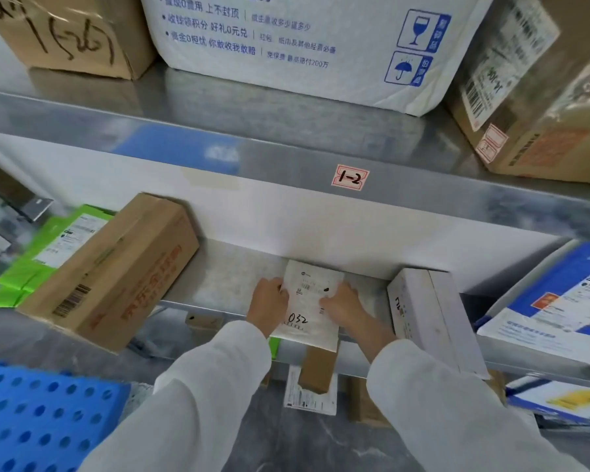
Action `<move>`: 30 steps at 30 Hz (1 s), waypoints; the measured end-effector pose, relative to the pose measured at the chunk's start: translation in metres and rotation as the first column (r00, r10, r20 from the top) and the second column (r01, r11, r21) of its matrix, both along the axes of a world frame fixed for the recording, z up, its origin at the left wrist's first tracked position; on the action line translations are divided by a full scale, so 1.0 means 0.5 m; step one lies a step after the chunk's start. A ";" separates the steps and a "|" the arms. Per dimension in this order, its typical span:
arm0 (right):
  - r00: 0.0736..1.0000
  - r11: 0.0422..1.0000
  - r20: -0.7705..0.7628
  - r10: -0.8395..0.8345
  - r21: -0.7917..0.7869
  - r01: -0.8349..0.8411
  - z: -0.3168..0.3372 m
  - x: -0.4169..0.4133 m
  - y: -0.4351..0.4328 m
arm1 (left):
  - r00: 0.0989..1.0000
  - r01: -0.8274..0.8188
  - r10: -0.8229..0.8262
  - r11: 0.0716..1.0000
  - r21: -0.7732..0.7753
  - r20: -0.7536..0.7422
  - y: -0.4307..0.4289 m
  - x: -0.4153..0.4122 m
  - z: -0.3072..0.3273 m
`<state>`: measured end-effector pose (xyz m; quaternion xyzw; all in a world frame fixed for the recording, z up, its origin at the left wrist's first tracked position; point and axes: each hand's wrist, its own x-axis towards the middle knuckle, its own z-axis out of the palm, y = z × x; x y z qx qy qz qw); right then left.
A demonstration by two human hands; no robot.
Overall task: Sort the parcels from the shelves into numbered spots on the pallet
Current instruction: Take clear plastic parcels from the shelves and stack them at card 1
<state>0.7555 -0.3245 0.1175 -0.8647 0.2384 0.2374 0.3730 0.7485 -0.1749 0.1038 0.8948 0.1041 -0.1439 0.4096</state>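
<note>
- Picking step: the white parcel (310, 301) lies flat on the shelf (239, 284) directly below the 1-2 tag (351, 177), its near end overhanging.
- Left hand (268, 301) and right hand (343, 306) clamp its side edges.
- Next: lift it clear and match the handwritten "032" to a spot on what is probably the blue pallet (31, 413), far down-left of the tag.
- The parcel looks thin and soft and carries a printed label.

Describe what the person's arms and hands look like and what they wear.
The left sleeve and right sleeve are alike: long, loose, plain white fabric reaching the wrist, with no markings showing. The left hand and right hand are bare: no gloves, rings or watch visible.
</note>
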 end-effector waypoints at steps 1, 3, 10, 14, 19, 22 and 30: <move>1.000 1.000 0.021 -0.006 0.024 0.005 0.000 -0.008 -0.003 | 1.000 -0.010 0.010 1.000 -0.027 -0.007 0.002 -0.007 0.005; 0.998 0.996 0.065 -0.021 0.091 0.015 0.004 -0.029 -0.008 | 0.998 -0.061 0.058 0.993 -0.099 -0.038 0.005 -0.032 0.011; 0.988 0.874 0.149 -0.026 0.483 -0.050 0.092 -0.134 -0.005 | 0.918 -0.363 0.397 0.813 -0.455 -0.023 0.036 -0.186 0.065; 0.973 0.834 0.215 0.080 0.521 -0.183 0.149 -0.210 0.019 | 0.833 -0.441 0.553 0.665 -0.603 0.001 0.083 -0.297 0.120; 0.952 0.784 0.221 0.214 0.543 -0.302 0.175 -0.341 0.065 | 0.739 -0.494 0.664 0.651 -0.576 0.117 0.111 -0.500 0.178; 0.913 0.740 0.256 0.317 0.535 -0.407 0.167 -0.432 0.084 | 0.662 -0.568 0.737 0.611 -0.552 0.134 0.106 -0.634 0.191; 0.798 0.557 0.327 0.506 0.583 -0.592 0.185 -0.672 0.153 | 0.347 -0.710 0.929 0.349 -0.612 0.128 0.081 -0.967 0.225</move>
